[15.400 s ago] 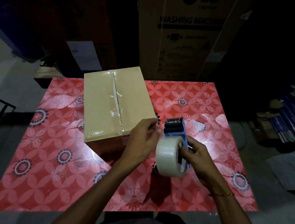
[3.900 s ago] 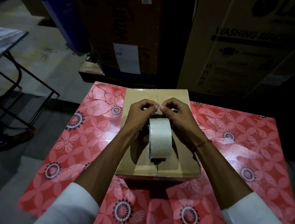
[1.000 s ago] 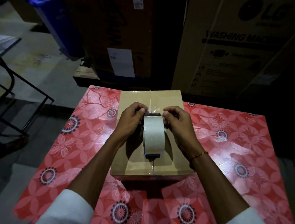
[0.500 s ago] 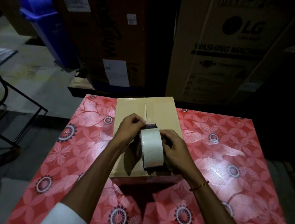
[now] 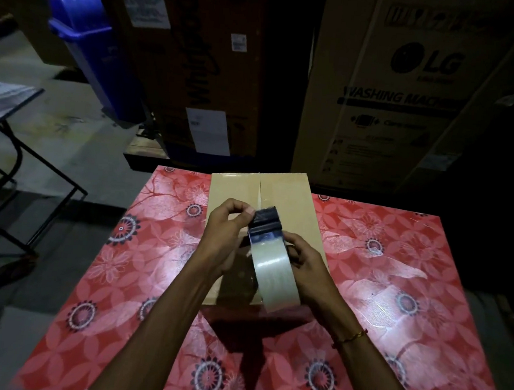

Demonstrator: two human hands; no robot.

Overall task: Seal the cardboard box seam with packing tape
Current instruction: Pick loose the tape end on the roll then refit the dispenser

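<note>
A: Count check, head view?

B: One small cardboard box [image 5: 292,203] on the red floral table [image 5: 395,292], toward the far edge. One centre seam [image 5: 259,192] runs away from the camera; its far part shows, the near part is hidden by the hands. One tape dispenser [image 5: 267,226] with one clear tape roll [image 5: 275,273], held over the box top above the seam line.

A: Hands?

B: Two, both on the dispenser. Left hand [image 5: 224,238] curled closed, thumb and fingertips pinching at the dark front end of the dispenser. Can't tell if it has the tape end or just the frame. Right hand [image 5: 303,260] wrapped closed around the roll side, from the right.

A: Tape on the seam?

B: Glossy patch near the far seam; can't tell more.

A: Background?

B: Two big cartons: one washing machine carton [image 5: 396,92], one darker carton [image 5: 198,64]. One blue bin [image 5: 92,46]. One metal-frame table [image 5: 8,98] at left.
</note>
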